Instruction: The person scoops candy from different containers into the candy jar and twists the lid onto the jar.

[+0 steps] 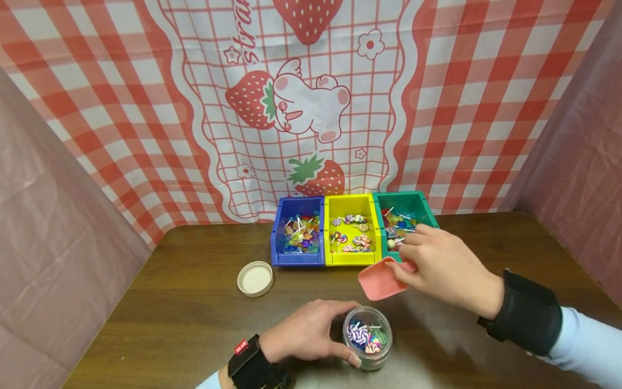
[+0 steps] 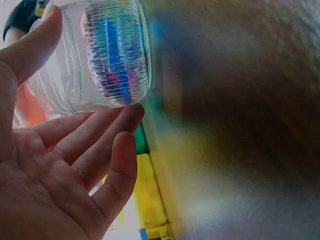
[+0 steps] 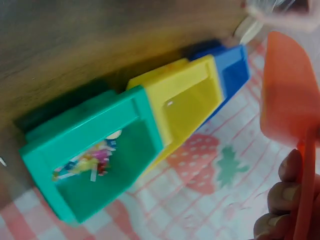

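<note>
My left hand (image 1: 311,330) holds a clear glass jar (image 1: 375,362) on the table, thumb on one side and fingers on the other. Inside the jar lie small lollipop charms (image 1: 358,334), some with purple and white swirls, with blue and green pieces among them. A pink scoop (image 1: 381,280) is in the grip of my right hand (image 1: 439,265), just above and behind the jar. No charms show in the scoop's bowl. That hand is in front of the green bin (image 1: 402,201) and hides part of it.
Against the bin's left side stand a yellow bin (image 1: 352,259) with swirl lollipops and a blue bin (image 1: 298,260) with mixed colourful pieces. A white round lid (image 1: 255,279) lies on the wooden table (image 1: 184,308). Behind hangs a strawberry-print cloth (image 1: 311,124).
</note>
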